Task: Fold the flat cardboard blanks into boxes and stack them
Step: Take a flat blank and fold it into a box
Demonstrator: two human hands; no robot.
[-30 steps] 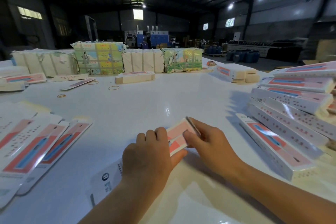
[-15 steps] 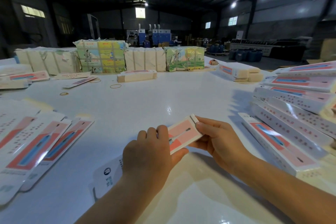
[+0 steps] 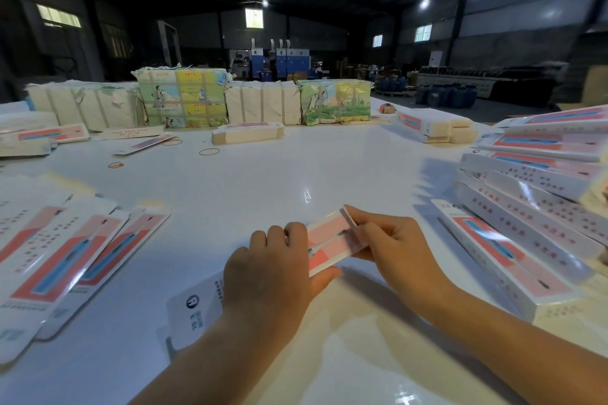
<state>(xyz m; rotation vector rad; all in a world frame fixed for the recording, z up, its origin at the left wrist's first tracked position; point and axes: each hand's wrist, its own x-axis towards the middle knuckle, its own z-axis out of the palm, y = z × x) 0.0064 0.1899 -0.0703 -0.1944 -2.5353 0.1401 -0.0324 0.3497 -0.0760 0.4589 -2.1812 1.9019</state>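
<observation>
While the carton [image 3: 332, 242] lies half-formed near the table's [image 3: 263, 187] near edge, between the two hands, it reads as item one: a long, narrow printed cardboard blank, pink and white, its far end raised off the surface, its near end flat on the table under the left forearm; judged light, thin and springy, stiff along its creases but easy to dent across a panel, its glossy face likely a little slippery; best taken by the long edges and end flaps, not by the middle of a panel.

Left hand [image 3: 273, 270]: fingers curled over the top of the carton at mid-length, thumb beneath its lower long edge; it grips and steadies the piece.

Right hand [image 3: 391, 246]: fingers partly curled, fingertips and thumb pinching the carton's far end at the end flap; whether the flap is tucked cannot be told.

Flat blanks [image 3: 65, 256]: a fanned spread along the table's left edge, overlapping, untouched.

Folded boxes [image 3: 533, 194]: a leaning stack along the right edge, well apart from the hands; judged the destination for this carton once closed.

Further stock: bundled packs [image 3: 184, 99] in a row along the far edge; a small pile of blanks [image 3: 246, 133] just before them; loose rubber bands [image 3: 209, 151] on the bare surface toward the far left.
</observation>
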